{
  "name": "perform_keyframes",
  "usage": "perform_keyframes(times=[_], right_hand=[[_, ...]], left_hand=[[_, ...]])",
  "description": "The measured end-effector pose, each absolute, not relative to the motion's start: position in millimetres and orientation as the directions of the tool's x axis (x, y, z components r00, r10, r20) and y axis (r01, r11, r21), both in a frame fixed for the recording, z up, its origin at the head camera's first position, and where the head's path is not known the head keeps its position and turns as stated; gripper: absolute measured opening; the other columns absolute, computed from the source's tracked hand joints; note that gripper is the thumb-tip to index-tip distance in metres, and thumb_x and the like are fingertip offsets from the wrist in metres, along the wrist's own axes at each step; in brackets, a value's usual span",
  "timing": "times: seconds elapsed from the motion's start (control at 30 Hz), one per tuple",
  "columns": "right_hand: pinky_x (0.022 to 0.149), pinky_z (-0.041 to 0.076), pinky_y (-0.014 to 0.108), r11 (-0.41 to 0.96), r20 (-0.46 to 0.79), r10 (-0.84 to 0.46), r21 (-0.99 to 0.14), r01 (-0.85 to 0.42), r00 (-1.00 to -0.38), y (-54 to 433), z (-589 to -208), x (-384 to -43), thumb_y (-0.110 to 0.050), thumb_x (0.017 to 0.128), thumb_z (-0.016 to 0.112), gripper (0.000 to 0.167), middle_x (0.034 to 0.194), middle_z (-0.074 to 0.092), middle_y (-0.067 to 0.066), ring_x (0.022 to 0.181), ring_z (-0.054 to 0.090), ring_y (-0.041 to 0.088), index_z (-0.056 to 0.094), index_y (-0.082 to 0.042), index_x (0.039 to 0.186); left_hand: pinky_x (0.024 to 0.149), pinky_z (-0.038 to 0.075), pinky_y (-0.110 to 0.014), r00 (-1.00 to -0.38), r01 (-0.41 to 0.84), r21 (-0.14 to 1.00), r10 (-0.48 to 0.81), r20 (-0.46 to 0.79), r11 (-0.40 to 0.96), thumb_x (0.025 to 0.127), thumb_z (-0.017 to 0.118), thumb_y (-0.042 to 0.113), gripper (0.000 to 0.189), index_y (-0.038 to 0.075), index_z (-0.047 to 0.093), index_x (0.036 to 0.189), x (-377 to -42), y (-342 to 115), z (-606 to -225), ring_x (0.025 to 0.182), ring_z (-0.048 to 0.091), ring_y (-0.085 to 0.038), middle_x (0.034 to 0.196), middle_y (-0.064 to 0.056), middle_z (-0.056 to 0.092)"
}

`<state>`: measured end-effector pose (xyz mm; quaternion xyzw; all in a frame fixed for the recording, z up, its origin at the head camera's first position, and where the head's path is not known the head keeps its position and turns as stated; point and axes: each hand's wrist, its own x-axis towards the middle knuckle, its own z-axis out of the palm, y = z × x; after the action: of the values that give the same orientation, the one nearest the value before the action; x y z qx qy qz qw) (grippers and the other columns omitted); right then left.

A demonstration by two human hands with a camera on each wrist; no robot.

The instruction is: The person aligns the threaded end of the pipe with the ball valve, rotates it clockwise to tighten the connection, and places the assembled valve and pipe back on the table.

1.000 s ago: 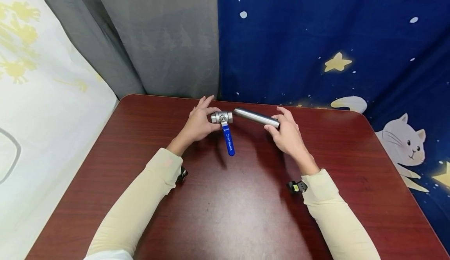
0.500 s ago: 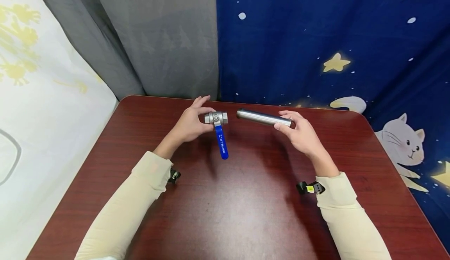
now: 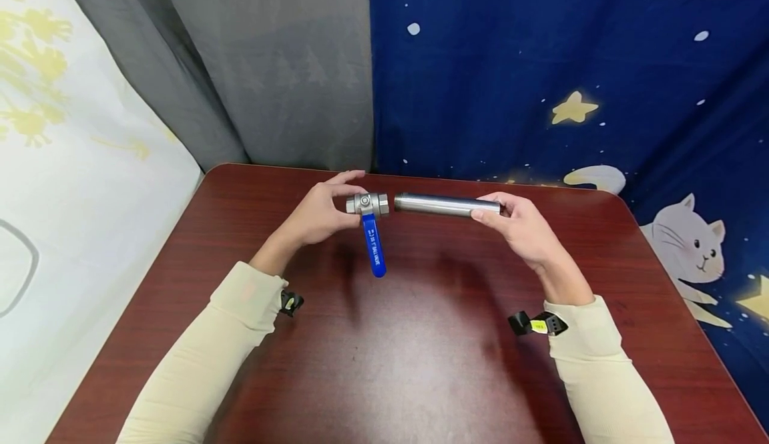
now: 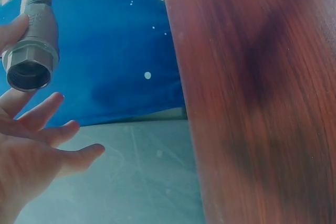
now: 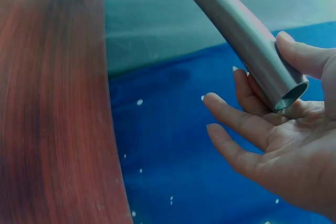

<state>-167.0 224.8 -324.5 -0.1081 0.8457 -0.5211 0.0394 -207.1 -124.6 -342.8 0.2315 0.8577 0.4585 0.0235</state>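
My left hand (image 3: 318,213) pinches a steel ball valve (image 3: 366,204) between thumb and index finger. Its long blue lever handle (image 3: 374,247) points down toward me. In the left wrist view the valve's open threaded end (image 4: 30,73) faces the camera, and the other fingers are spread. Opposite, my right hand (image 3: 523,227) grips the rear end of a steel pipe (image 3: 441,204) by thumb and fingers. The pipe's threaded tip sits right at the valve's right port, nearly in line with it. In the right wrist view the pipe's hollow near end (image 5: 292,96) shows.
Both hands are over a dark red wooden table (image 3: 408,364), near its far edge. Behind it hang a grey curtain (image 3: 288,63) and a blue one (image 3: 480,63) with stars. White patterned cloth (image 3: 72,230) hangs at the left. Each wrist carries a small camera (image 3: 537,324).
Both hands first drew apart, valve leftward and pipe rightward. Since then the pipe has levelled out and its threaded tip has come left, closer to the valve.
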Motion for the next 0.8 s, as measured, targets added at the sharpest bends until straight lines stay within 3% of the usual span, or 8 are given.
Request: perform_keyframes(times=[0.27,0.6,0.8], right_hand=[[0.071,0.044,0.023,0.392,0.062,-0.247,-0.906,-0.159,-0.967,220,-320,-164,-0.022,0.092,0.067,0.03,0.092,0.063,-0.003,0.085,0.053,0.016,0.063,0.002,0.11],[0.071,0.047,0.021,0.391,0.112,-0.296,-0.892,-0.227,-0.949,225,-320,-167,-0.018,0.092,0.068,0.029,0.093,0.065,-0.002,0.083,0.056,0.014,0.063,0.001,0.112],[0.076,0.049,0.021,0.311,0.12,-0.312,-0.925,-0.22,-0.943,225,-328,-170,-0.015,0.092,0.067,0.024,0.095,0.065,-0.002,0.087,0.059,0.017,0.064,-0.002,0.112]], left_hand=[[0.103,0.041,-0.04,-0.874,0.414,0.811,0.431,0.226,0.414,0.074,0.077,0.012,0.037,0.008,0.072,0.11,-207,-125,-343,0.134,0.043,-0.021,0.142,0.006,0.051],[0.107,0.036,-0.041,-0.829,0.439,0.833,0.51,0.231,0.336,0.076,0.079,0.015,0.034,0.012,0.073,0.11,-206,-126,-335,0.136,0.038,-0.02,0.144,0.007,0.048],[0.092,0.046,-0.029,-0.846,0.372,0.9,0.482,0.227,0.229,0.077,0.075,0.006,0.037,0.003,0.07,0.114,-207,-125,-343,0.12,0.049,-0.018,0.134,0.0,0.054]])
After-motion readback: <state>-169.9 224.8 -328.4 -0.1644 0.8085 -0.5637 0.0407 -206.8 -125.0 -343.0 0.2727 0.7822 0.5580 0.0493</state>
